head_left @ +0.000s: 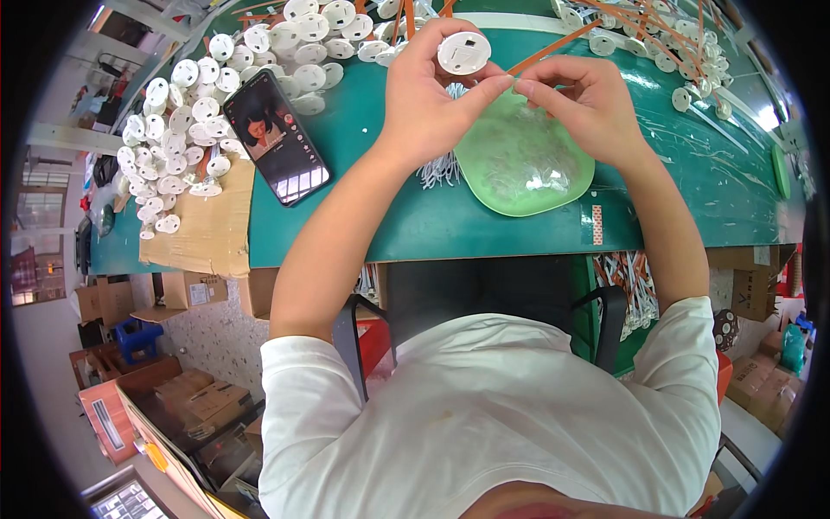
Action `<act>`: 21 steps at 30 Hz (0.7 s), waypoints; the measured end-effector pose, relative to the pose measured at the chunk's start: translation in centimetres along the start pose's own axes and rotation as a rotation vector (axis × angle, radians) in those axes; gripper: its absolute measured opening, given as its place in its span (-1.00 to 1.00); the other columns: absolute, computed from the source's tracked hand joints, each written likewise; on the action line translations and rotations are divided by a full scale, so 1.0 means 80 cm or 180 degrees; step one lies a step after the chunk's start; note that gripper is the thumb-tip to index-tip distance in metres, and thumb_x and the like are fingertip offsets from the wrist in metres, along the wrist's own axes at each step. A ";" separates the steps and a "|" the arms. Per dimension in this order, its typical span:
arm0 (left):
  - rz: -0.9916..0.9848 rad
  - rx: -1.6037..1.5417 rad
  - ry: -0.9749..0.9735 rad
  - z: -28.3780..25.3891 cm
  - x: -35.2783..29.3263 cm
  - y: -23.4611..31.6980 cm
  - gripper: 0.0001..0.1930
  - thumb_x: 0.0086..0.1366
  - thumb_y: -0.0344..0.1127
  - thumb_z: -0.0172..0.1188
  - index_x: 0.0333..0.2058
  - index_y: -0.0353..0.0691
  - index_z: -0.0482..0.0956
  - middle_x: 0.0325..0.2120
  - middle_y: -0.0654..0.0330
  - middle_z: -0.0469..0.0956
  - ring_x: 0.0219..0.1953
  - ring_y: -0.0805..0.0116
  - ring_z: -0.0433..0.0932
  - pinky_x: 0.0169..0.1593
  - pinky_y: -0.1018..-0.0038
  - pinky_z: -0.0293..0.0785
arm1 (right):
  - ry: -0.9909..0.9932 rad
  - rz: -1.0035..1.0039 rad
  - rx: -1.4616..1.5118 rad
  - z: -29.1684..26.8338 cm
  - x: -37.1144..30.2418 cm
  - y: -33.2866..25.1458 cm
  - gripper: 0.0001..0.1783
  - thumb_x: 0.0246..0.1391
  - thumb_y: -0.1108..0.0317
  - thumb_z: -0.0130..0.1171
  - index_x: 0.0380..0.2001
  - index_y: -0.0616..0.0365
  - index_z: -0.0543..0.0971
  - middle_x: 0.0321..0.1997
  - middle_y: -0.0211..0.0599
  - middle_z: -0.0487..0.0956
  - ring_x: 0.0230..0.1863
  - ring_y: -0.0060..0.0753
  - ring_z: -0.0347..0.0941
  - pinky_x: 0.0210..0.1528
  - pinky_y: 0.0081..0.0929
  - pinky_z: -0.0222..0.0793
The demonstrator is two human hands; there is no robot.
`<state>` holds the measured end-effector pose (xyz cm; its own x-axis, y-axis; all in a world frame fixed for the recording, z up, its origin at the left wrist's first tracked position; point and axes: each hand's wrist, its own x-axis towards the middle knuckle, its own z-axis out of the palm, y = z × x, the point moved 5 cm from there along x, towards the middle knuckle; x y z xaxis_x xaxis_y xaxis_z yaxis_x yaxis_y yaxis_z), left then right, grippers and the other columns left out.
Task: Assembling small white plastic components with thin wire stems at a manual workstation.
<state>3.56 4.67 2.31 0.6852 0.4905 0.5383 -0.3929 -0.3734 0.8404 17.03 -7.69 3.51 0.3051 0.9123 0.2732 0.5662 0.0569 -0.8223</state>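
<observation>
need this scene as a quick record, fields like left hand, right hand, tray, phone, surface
left hand: the left hand holds a white round piece
right hand: the right hand has thumb and forefinger together near the left thumb; whether they grip anything is unclear
strip: an orange-brown strip slants up and right from near the fingertips
tray: green tray below the hands, holding clear, shiny material
phone: dark phone, screen lit, left of the left forearm
surface: green table
</observation>
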 end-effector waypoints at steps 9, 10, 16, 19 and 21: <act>0.0004 0.0063 0.0005 0.000 0.001 0.000 -0.59 0.16 -0.54 0.40 -0.07 -0.23 0.42 -0.30 0.22 0.61 -0.24 0.45 0.68 -0.17 0.51 0.62 | 0.0069 -0.0048 0.0196 -0.002 0.003 0.004 -0.83 0.18 0.35 0.32 -0.23 0.23 0.70 -0.30 -0.46 0.68 -0.29 -0.69 0.53 -0.36 -0.65 0.43; 0.0007 0.0068 0.0011 -0.001 0.000 0.000 -0.59 0.16 -0.54 0.40 -0.07 -0.23 0.42 -0.30 0.22 0.61 -0.24 0.45 0.68 -0.17 0.51 0.62 | 0.0022 0.0060 0.0219 -0.001 0.002 0.005 -0.83 0.19 0.35 0.32 -0.23 0.23 0.70 -0.29 -0.46 0.68 -0.30 -0.69 0.53 -0.36 -0.66 0.43; 0.0064 -0.0071 -0.0014 0.002 -0.001 -0.001 -0.65 0.28 -0.44 0.34 -0.01 -0.25 0.43 -0.24 0.18 0.64 -0.22 0.44 0.68 -0.15 0.50 0.61 | 0.0372 -0.0066 0.0393 -0.005 -0.003 -0.004 -0.85 0.21 0.44 0.28 -0.21 0.28 0.69 -0.28 -0.42 0.68 -0.33 -0.68 0.52 -0.34 -0.68 0.42; -0.0404 -0.1062 -0.0335 0.007 0.001 -0.001 -0.68 0.41 -0.28 0.22 0.06 -0.26 0.49 -0.18 0.17 0.66 -0.20 0.47 0.66 -0.11 0.49 0.59 | 0.0709 -0.0423 0.0584 -0.021 -0.005 -0.009 -0.86 0.22 0.50 0.26 -0.19 0.33 0.68 -0.29 -0.36 0.68 -0.35 -0.65 0.52 -0.32 -0.68 0.44; -0.0359 -0.1001 -0.0790 0.016 0.000 0.002 -0.67 0.49 -0.20 0.10 0.11 -0.23 0.55 -0.14 0.19 0.67 -0.20 0.48 0.64 -0.06 0.49 0.56 | 0.0922 -0.0651 0.0742 -0.030 -0.005 -0.014 -0.87 0.18 0.50 0.29 -0.22 0.33 0.69 -0.33 -0.40 0.68 -0.36 -0.67 0.54 -0.33 -0.67 0.48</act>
<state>4.27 3.61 2.39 0.8466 0.2956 0.4426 -0.4488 -0.0506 0.8922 18.11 -9.12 5.50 0.4258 0.7230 0.5440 0.4593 0.3453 -0.8184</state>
